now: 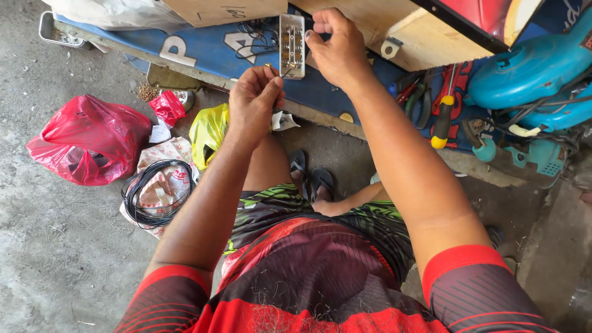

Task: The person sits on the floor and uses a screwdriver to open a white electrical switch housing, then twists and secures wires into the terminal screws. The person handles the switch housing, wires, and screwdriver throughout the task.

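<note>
Top centre, the right hand [333, 46] pinches the metal switch plate [291, 46] steady; the left hand [253, 102], fingers closed on a thin wire [287, 71], should feed it in squarely.

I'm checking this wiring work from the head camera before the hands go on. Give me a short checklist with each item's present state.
1. Right hand grips the metal switch plate by its edge: ok.
2. Left hand pinches something thin at the plate's lower end: ok; what it is, cannot tell.
3. Wire seated in a terminal: cannot tell, too small.
4. Screwdriver and pliers lie on the blue board to the right: ok.
5. Black cable coil lies on the floor, apart from both hands: ok.
</note>
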